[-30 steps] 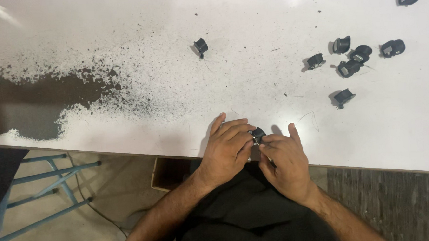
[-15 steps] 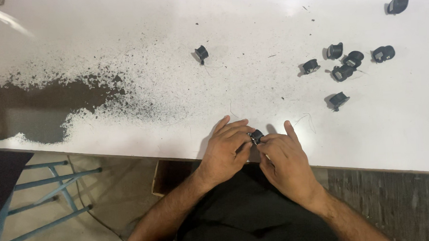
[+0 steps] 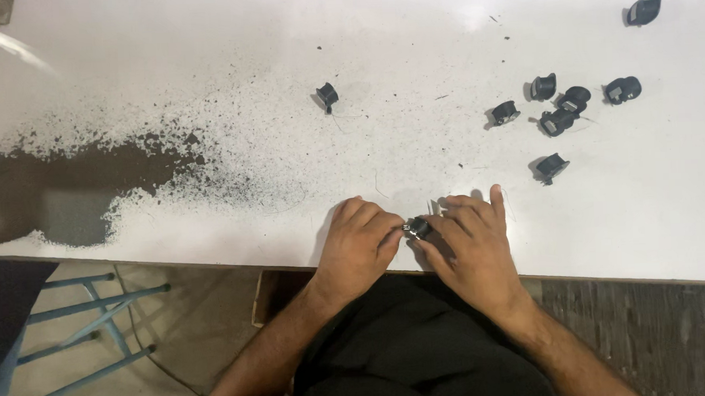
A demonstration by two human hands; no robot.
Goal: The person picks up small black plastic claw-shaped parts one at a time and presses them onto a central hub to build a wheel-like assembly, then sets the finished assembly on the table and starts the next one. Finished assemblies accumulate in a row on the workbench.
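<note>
White table (image 3: pixel 203 38), worn dark patch (image 3: pixel 75 194); both hands' grip, left hand (image 3: pixel 358 245), right hand (image 3: pixel 473 244), apparently clamped on small black part (image 3: pixel 419 227).

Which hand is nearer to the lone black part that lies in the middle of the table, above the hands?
The left. The left hand lies almost straight below the lone black part; the right hand is farther off, below and to its right. Both hold another small black piece.

Eight small black parts (image 3: pixel 556 121)
</note>
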